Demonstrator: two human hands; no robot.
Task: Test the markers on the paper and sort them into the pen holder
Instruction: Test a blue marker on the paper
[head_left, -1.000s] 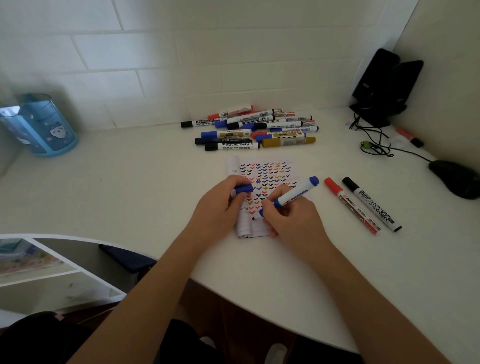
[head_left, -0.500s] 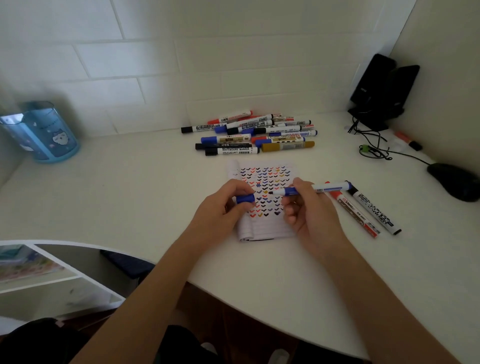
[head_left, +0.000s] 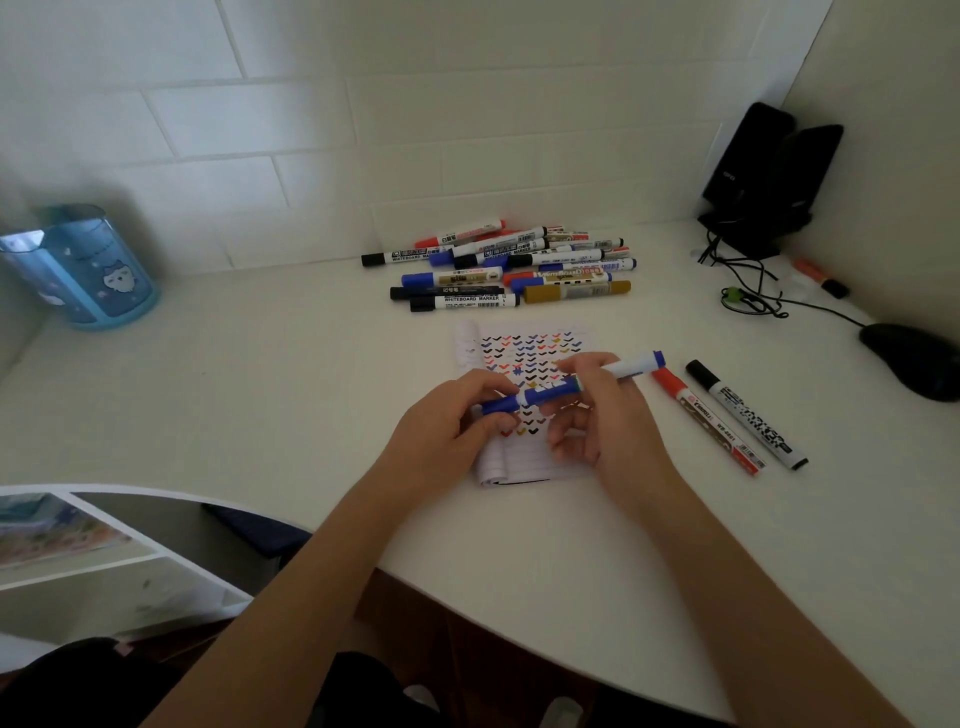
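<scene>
**Capping the blue marker**

Head view: both hands meet over the paper (head_left: 498, 462), which is covered in small coloured ticks. The left hand (head_left: 441, 431) pinches the blue cap (head_left: 496, 406) in curled fingers. The right hand (head_left: 623, 436) pinches the blue marker (head_left: 623, 368) by its white barrel, tail pointing up and right. Cap and marker lie nearly in line and appear to touch; whether the cap is fully seated I cannot tell.

This looks like the recapping step. To do it well, keep the two in one straight line and push along the barrel until the cap seats, with the tip clear of the fingers.

The holder (head_left: 83, 270) stands well apart at the far left of the desk (head_left: 260, 389). A pile (head_left: 498, 270) of markers lies beyond the paper. A red marker (head_left: 706, 415) and a black marker (head_left: 748, 415) lie side by side to the right.
</scene>
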